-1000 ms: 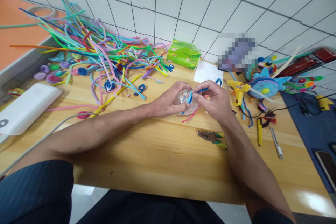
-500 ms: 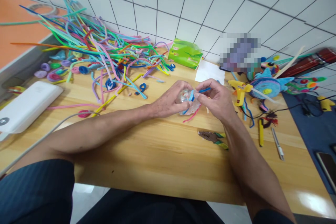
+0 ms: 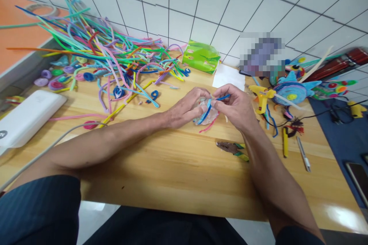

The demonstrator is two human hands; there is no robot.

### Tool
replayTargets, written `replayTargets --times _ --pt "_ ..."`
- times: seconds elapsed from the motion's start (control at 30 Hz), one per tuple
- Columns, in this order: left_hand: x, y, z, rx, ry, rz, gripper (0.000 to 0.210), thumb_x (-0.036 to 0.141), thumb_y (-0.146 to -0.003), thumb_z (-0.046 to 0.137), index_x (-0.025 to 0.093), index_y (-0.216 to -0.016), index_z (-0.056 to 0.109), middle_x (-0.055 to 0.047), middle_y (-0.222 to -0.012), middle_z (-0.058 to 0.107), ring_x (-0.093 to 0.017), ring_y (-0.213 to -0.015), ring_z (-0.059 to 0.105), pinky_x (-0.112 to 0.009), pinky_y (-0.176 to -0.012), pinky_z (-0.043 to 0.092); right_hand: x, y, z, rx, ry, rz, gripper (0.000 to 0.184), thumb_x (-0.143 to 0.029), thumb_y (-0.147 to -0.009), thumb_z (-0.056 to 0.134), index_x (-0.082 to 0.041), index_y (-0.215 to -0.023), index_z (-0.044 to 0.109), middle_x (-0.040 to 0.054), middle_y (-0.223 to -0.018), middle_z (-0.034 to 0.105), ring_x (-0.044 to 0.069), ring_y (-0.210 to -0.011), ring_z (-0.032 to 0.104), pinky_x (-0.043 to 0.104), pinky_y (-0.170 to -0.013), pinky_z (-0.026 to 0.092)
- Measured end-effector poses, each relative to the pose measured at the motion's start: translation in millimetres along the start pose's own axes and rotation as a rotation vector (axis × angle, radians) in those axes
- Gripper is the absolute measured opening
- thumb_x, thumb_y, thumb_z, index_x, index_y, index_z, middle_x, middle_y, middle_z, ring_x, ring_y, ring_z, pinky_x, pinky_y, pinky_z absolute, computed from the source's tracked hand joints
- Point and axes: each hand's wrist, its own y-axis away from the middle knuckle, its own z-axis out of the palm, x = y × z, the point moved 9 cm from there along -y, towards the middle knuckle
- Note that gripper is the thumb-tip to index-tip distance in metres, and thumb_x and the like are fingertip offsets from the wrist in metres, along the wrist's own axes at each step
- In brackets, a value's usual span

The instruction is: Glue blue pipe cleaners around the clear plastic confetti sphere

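My left hand (image 3: 185, 109) is closed around a clear, crinkled plastic piece (image 3: 213, 115), perhaps part of a bottle; its exact kind I cannot make out. Blue pipe cleaner (image 3: 225, 97) runs across the plastic, dark blue alongside a lighter blue strip. Between thumb and fingertips, my right hand (image 3: 235, 106) pinches the dark blue one, whose end sticks out above the fingers. A pink pipe cleaner (image 3: 207, 125) shows beneath the plastic. Pliers (image 3: 230, 147) with green and yellow handles lie below my right wrist.
Many coloured pipe cleaners (image 3: 115, 53) heap at the back left. A white power bank (image 3: 33, 118) lies left, its cable crossing my forearm. To the right are a yellow glue gun (image 3: 261, 99), a blue fish-like craft (image 3: 291, 92), a yellow cutter (image 3: 285, 142) and a pen-like tool (image 3: 304, 155).
The plastic piece has turned slightly in my left hand, and more of the dark blue pipe cleaner across it shows. Both hands keep their grips. The whole view has shifted a little.
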Motion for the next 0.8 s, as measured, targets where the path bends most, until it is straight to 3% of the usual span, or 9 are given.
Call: replayTargets --times 0.13,0.27,0.47,0.63,0.8 --pt "-8 -2 -0.2 -0.018 0.023 -0.128 0.048 0.05 -0.098 0.061 0.022 -0.135 0.049 -0.012 -0.128 0.065 -0.029 -0.116 0.065 -0.048 -0.102 0.055 2 -1 -2 0.028 0.005 0.004 0.016 -0.026 -0.07 0.077 -0.023 -0.083 0.069 -0.0014 -0.075 0.069 0.014 -0.064 0.06 0.027 -0.058 0.051" --pt "-12 -4 2.9 -0.021 -0.003 -0.168 0.052 0.045 -0.088 0.071 0.022 -0.129 0.05 -0.009 -0.115 0.068 -0.026 -0.1 0.066 -0.043 -0.088 0.058 2 0 -3 0.033 0.035 0.009 0.015 -0.027 -0.071 0.077 -0.023 -0.083 0.068 -0.0012 -0.077 0.068 0.015 -0.065 0.06 0.028 -0.059 0.051" --pt "-9 -4 4.7 -0.011 -0.084 -0.088 0.049 0.044 -0.088 0.065 0.021 -0.129 0.05 -0.012 -0.121 0.065 -0.029 -0.109 0.066 -0.048 -0.096 0.057 0 1 -3 0.05 0.052 0.001 0.014 -0.026 -0.072 0.075 -0.023 -0.083 0.069 -0.001 -0.077 0.068 0.014 -0.066 0.061 0.028 -0.061 0.052" --pt "-10 -3 4.6 0.033 -0.093 -0.148 0.056 0.047 -0.081 0.071 0.02 -0.126 0.05 -0.012 -0.119 0.067 -0.031 -0.108 0.068 -0.05 -0.096 0.058 1 1 -4 0.057 0.054 0.002 0.013 -0.027 -0.072 0.076 -0.023 -0.083 0.069 -0.0018 -0.075 0.067 0.014 -0.064 0.06 0.029 -0.06 0.052" --pt "-8 -4 7.7 -0.016 -0.133 -0.098 0.055 0.043 -0.083 0.067 0.02 -0.129 0.047 -0.014 -0.124 0.065 -0.031 -0.112 0.067 -0.05 -0.096 0.057 0 2 -3 0.06 0.067 0.007 0.013 -0.028 -0.073 0.075 -0.023 -0.083 0.068 -0.0018 -0.075 0.066 0.014 -0.064 0.059 0.028 -0.059 0.05"
